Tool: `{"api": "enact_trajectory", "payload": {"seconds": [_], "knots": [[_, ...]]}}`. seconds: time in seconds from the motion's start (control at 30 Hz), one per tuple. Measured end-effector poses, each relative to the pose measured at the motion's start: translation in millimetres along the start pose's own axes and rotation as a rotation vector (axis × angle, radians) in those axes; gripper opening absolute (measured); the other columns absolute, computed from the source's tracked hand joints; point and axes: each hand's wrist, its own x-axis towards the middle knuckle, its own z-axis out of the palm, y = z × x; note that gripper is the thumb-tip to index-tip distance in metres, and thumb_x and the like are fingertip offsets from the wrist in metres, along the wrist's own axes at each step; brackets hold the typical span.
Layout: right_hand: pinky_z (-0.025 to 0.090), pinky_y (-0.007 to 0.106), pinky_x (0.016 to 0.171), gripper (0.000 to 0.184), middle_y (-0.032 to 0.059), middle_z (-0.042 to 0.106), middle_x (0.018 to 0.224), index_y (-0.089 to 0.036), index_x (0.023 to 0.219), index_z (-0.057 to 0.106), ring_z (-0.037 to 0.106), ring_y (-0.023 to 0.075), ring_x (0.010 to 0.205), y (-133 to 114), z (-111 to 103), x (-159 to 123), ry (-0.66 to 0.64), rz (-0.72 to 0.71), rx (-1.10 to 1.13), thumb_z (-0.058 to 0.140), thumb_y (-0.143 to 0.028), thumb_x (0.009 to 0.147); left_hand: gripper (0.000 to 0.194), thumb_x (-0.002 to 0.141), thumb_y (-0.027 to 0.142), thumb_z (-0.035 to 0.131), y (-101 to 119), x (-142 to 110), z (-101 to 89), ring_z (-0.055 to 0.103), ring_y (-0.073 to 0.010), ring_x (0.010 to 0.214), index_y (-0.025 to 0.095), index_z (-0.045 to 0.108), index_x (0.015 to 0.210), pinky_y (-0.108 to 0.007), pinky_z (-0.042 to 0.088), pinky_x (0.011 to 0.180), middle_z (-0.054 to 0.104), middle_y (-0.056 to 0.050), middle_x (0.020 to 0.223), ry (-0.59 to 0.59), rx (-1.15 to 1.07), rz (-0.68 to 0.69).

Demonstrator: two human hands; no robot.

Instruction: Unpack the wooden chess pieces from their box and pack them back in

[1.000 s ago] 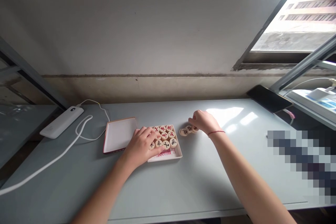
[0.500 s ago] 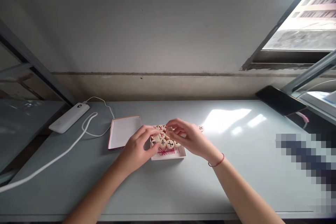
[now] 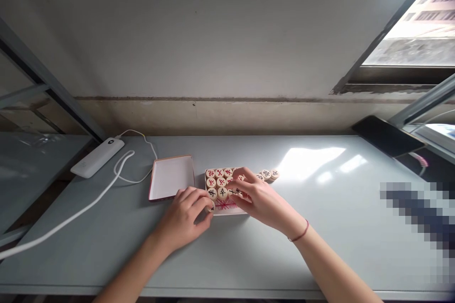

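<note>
Nearest the wearer, the left hand (image 3: 183, 218) lies curled at the lower left corner of the tray, its fingertips (image 3: 209, 208) against the tray's edge; no firm clench is evident, and whether it grasps a piece cannot be determined. The right hand (image 3: 258, 201) reaches in from the lower right, fingers spread and bent over the tray's right half. A red cord (image 3: 300, 231) circles that wrist. Its grip is also indeterminate, as the fingers hide whatever lies beneath them.

The shallow white tray (image 3: 229, 212) sits between the hands, mid-frame on the grey table (image 3: 284, 255). Its wooden xiangqi pieces (image 3: 216, 184) stand flat in close rows across the upper and left portion, the count obscured by the right hand. Red markings (image 3: 223, 204) remain exposed on the tray floor along the lower edge.

Outstanding: three loose pieces (image 3: 266, 174) lie outside the tray, in a touching row just right of its upper right corner.

Beyond, the box lid (image 3: 171, 177) lies open side up, left of the tray. Further left are a white power bank (image 3: 97, 157) and its white cable (image 3: 71, 213). A dark phone (image 3: 387, 136) lies at the table's upper right.
</note>
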Motion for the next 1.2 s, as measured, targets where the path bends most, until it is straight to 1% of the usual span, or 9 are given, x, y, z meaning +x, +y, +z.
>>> {"api": "enact_trajectory", "payload": {"seconds": [0.23,0.37,0.47,0.63,0.77,0.9,1.07,1.13,1.2], "knots": [[0.051,0.028,0.063,0.030,0.0075,0.055,0.110,-0.024,0.110,0.057,0.057,0.0120,0.070,-10,4,-1,-0.007,-0.026,0.162,0.048,-0.009,0.086,0.010,0.087,0.015,0.055,-1,-2,4.6,0.058,-0.0176,0.087,0.021,0.060,0.093,-0.031,0.039,0.076,0.066,-0.003,0.097,0.067,0.051,0.095],[0.048,0.025,0.061,0.024,0.0050,0.059,0.103,-0.023,0.105,0.057,0.057,0.0115,0.069,-9,7,-1,-0.001,-0.027,0.195,0.049,-0.010,0.086,0.009,0.087,0.015,0.056,0,-1,3.9,0.059,-0.0162,0.084,0.020,0.061,0.093,-0.031,0.039,0.074,0.069,-0.001,0.093,0.116,0.086,0.141],[0.046,0.024,0.060,0.017,0.0024,0.061,0.093,-0.023,0.100,0.057,0.055,0.0111,0.067,-11,9,-2,0.009,-0.033,0.190,0.053,-0.013,0.086,0.006,0.087,0.015,0.056,-1,-1,4.2,0.059,-0.0159,0.083,0.020,0.060,0.087,-0.030,0.039,0.074,0.069,-0.001,0.092,0.127,0.105,0.148],[0.045,0.024,0.062,0.005,0.0009,0.062,0.080,-0.020,0.091,0.059,0.057,0.0138,0.072,-18,19,-1,0.029,-0.062,0.116,0.060,-0.023,0.087,0.003,0.086,0.018,0.056,-2,-1,4.3,0.057,-0.0177,0.084,0.019,0.058,0.086,-0.031,0.039,0.073,0.066,-0.003,0.094,0.135,0.115,0.113],[0.044,0.026,0.061,0.014,0.0043,0.064,0.088,-0.019,0.091,0.061,0.059,0.0167,0.077,-18,30,-1,0.045,-0.162,-0.042,0.060,-0.033,0.088,0.004,0.085,0.020,0.057,-2,-3,3.2,0.056,-0.0185,0.085,0.020,0.055,0.089,-0.032,0.039,0.075,0.064,-0.003,0.094,0.112,0.094,0.071],[0.040,0.025,0.053,0.019,0.0052,0.063,0.088,-0.019,0.085,0.063,0.059,0.0158,0.072,-18,34,-4,0.022,-0.147,-0.146,0.055,-0.036,0.091,0.007,0.085,0.022,0.057,-3,-6,3.8,0.056,-0.0191,0.086,0.020,0.054,0.092,-0.032,0.040,0.076,0.064,-0.004,0.095,0.087,0.090,0.059],[0.045,0.024,0.061,0.011,0.0034,0.065,0.087,-0.020,0.087,0.064,0.061,0.0149,0.076,-19,28,-2,-0.038,-0.153,-0.065,0.054,-0.026,0.090,0.009,0.086,0.025,0.057,-4,-6,5.1,0.056,-0.0200,0.089,0.020,0.056,0.094,-0.032,0.041,0.078,0.064,-0.005,0.099,0.079,0.122,0.065],[0.047,0.024,0.064,0.013,0.0045,0.066,0.092,-0.020,0.091,0.064,0.062,0.0144,0.078,-14,18,-1,-0.011,-0.141,-0.032,0.051,-0.021,0.089,0.015,0.086,0.027,0.058,-3,-5,4.7,0.056,-0.0212,0.093,0.020,0.057,0.099,-0.033,0.042,0.080,0.063,-0.006,0.102,0.074,0.153,0.082],[0.048,0.025,0.063,0.019,0.0061,0.065,0.099,-0.020,0.096,0.063,0.062,0.0137,0.075,-3,3,-2,0.035,-0.062,-0.065,0.047,-0.016,0.087,0.023,0.084,0.029,0.060,-3,-2,3.9,0.054,-0.0233,0.098,0.021,0.058,0.106,-0.035,0.042,0.082,0.060,-0.008,0.109,0.050,0.194,0.111]]}}
